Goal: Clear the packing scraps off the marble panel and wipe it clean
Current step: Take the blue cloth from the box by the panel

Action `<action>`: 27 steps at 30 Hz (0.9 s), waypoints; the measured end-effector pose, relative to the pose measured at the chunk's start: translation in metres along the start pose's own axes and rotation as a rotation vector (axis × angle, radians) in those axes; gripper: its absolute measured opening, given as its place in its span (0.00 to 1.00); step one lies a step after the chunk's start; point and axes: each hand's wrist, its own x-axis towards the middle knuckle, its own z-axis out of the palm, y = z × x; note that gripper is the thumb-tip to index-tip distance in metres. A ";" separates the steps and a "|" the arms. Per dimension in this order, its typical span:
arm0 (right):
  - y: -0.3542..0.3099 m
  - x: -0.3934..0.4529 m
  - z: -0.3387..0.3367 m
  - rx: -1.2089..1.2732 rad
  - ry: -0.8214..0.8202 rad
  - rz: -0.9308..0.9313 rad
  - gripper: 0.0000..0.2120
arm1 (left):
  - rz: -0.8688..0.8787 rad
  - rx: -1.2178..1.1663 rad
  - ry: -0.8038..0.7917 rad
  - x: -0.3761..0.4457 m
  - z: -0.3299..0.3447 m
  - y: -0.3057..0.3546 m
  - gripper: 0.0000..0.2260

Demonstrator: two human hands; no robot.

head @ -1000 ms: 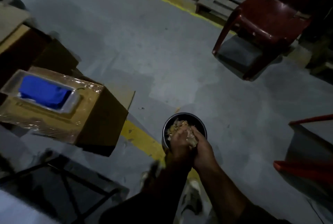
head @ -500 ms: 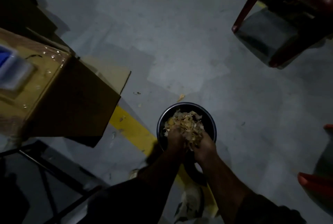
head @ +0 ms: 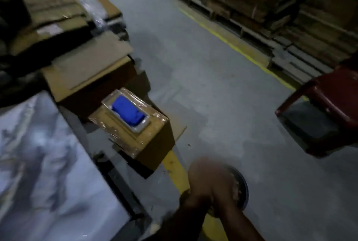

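Grey-veined white marble panel (head: 44,163) lies at left on a black metal frame (head: 124,184). Both hands, left hand (head: 201,180) and right hand (head: 224,192), blur together over a dark round bin (head: 244,190) on the floor. Their grip cannot be told.

No legible text, label, brand, number or sign appears anywhere in the head view. The cardboard box (head: 135,130) at centre frame and the stacked cartons (head: 58,14) at upper left show plain or blurred faces with no readable print. The yellow floor line (head: 232,45) at upper right is an unlettered painted stripe.
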 end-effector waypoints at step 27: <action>-0.202 0.093 0.327 -0.976 -0.521 -0.499 0.15 | -0.088 -0.327 0.325 0.189 -0.254 0.174 0.15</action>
